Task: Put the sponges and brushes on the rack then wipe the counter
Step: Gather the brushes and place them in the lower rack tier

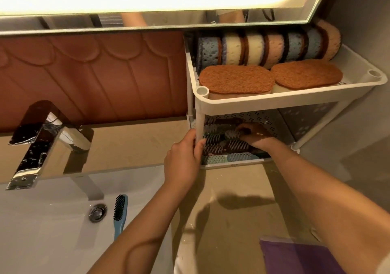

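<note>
The white rack (253, 103) is standing on the far right of the beige table (236, 181), against the wall. Its upper shelf is holding the sponges (253, 50): a row is standing on edge along the back, and two more are lying flat in front with their brown scouring sides up. The brushes (219, 145) are lying piled on the lower shelf, bristles showing.

The left hand (183, 157) is gripping the rack's near-left post (199, 124), with its fingers (200, 146) wrapping round the base of it. The right hand (256, 135) is reaching into the lower shelf and resting among the brushes. In the shadow under the upper shelf I cannot tell whether it is clasping one or only touching the pile.

One blue brush (119, 212) is lying in the white sink (42, 242) to the left, just right of the drain and near the chrome tap (40, 143). A purple cloth (299, 257) is lying on the table at the near right.
</note>
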`<state>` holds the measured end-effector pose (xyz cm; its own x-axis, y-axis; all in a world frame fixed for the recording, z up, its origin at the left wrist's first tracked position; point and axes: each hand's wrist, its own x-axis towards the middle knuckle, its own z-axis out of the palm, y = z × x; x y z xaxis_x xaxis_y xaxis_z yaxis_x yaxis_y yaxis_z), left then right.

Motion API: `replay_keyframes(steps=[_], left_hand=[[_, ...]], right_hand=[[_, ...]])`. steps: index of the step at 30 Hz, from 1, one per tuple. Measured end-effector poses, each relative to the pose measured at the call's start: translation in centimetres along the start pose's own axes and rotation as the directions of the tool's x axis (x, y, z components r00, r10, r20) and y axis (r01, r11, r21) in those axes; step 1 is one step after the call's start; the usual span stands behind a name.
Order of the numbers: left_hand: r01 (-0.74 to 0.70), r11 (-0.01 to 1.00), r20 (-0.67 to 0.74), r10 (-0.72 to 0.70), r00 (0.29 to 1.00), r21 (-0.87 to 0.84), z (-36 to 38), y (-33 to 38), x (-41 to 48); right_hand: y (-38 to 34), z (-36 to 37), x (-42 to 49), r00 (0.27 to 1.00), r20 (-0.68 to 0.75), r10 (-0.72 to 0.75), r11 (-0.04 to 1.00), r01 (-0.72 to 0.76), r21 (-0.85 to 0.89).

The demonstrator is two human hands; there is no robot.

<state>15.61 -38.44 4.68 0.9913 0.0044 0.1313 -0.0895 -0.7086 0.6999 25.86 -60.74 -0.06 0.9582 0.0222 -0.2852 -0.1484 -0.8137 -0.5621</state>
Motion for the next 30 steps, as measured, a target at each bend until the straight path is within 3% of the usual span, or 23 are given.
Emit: replay_keyframes(steps=[17,30], left_hand=[[0.041,0.998,0.016,-0.041,0.999,-0.037,0.2,-0.1,0.1],[0.057,0.995,0.024,-0.055,0.998,-0.086,0.2,-0.1,0.2]], right_hand=[[0.8,2.3,-0.9,0.986,-0.167,-0.027,1.000,0.029,0.010],[1.2,2.1,-0.5,0.973,-0.219,0.069,0.991,-0.093,-0.098]])
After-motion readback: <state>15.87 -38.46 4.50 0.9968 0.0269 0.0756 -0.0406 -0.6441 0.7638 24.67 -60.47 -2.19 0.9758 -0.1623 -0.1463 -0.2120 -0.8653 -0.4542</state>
